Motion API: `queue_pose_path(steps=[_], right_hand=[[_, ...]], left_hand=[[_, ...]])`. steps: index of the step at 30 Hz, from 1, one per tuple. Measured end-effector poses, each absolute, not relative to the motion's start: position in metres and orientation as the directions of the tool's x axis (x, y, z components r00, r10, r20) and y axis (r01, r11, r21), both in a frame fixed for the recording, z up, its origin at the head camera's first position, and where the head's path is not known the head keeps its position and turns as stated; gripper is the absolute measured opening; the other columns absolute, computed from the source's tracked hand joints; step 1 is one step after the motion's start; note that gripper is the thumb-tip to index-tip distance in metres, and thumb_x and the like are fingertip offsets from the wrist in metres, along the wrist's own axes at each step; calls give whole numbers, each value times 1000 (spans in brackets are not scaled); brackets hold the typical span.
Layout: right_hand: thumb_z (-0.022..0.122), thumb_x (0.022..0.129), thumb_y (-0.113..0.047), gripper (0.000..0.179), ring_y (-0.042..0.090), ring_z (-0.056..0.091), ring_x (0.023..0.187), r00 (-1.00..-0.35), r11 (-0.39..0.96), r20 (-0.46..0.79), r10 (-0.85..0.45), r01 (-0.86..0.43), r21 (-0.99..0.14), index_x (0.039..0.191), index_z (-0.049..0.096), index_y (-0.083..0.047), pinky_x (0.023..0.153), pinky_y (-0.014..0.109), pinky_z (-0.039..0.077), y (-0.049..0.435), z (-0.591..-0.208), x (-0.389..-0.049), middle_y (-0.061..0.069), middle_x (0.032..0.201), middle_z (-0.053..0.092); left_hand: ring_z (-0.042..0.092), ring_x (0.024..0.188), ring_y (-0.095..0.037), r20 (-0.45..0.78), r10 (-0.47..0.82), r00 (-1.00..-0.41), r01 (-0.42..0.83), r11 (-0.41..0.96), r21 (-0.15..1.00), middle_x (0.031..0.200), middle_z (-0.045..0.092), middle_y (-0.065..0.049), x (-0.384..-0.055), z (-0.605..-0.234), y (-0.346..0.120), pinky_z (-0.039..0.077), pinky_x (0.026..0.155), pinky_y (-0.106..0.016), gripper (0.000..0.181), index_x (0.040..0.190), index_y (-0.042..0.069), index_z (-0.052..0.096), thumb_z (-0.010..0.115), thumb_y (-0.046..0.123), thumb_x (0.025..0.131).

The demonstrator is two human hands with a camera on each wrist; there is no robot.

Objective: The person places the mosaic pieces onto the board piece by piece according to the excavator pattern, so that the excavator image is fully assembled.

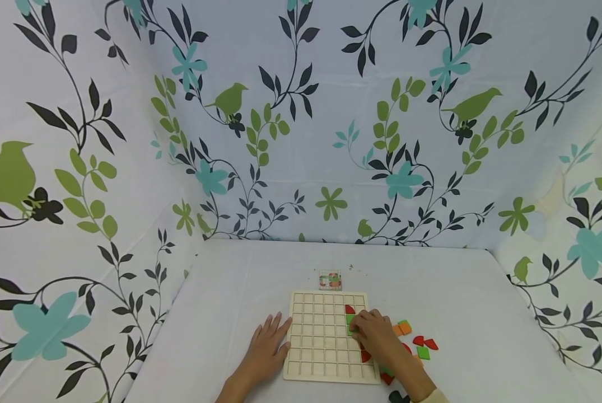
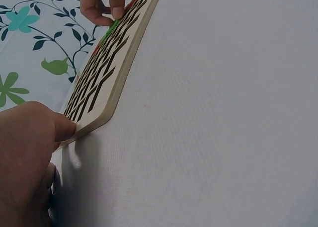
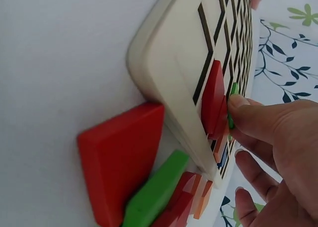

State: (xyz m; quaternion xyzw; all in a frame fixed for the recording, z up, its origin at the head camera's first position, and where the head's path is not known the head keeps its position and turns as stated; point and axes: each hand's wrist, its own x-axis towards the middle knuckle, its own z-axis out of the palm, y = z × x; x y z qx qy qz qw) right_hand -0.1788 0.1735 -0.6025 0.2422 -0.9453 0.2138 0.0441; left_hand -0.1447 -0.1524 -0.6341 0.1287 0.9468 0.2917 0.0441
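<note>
A pale wooden board with a grid of square cells lies on the white table. Against its left edge rests my left hand, fingers spread; the left wrist view shows its thumb touching the board's rim. My right hand is over the board's right side. Between thumb and fingertip it pinches a small green tile, held upright at the cells. Red tiles sit in nearby cells, with an orange tile beyond them. Another red piece lies in a cell farther up that column.
A small printed card lies behind the board. Loose red, green and orange tiles are scattered to the right of the board. Dark pieces lie at the front. Patterned cloth hangs behind the table.
</note>
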Motion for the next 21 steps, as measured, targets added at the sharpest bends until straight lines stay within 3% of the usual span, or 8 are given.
queue_pose_path(steps=[11,17,21], right_hand=[[83,92,-18,12,16,53,99,-895,808,146,-421,-443,-388,98,72,-21,77,36,39,173,-598,-180,-6,107,63],[80,96,-24,8,20,57,98,-975,869,100,-199,-223,-442,98,73,-20,79,41,47,187,-596,-184,0,107,65],[77,96,-25,24,31,59,100,-998,888,56,-7,-32,-459,110,70,-8,83,52,50,212,-593,-189,15,113,65]], left_hand=[[19,160,-45,2,267,-964,222,796,564,172,28,-18,-146,-634,-154,12,125,-73,57,163,18,42,54,33,109],[19,161,-44,-6,265,-964,214,793,570,173,28,-17,-146,-635,-153,12,125,-72,58,163,18,42,55,33,109],[19,161,-44,-7,266,-964,216,798,563,173,28,-17,-145,-636,-154,13,125,-72,58,163,18,42,54,34,109]])
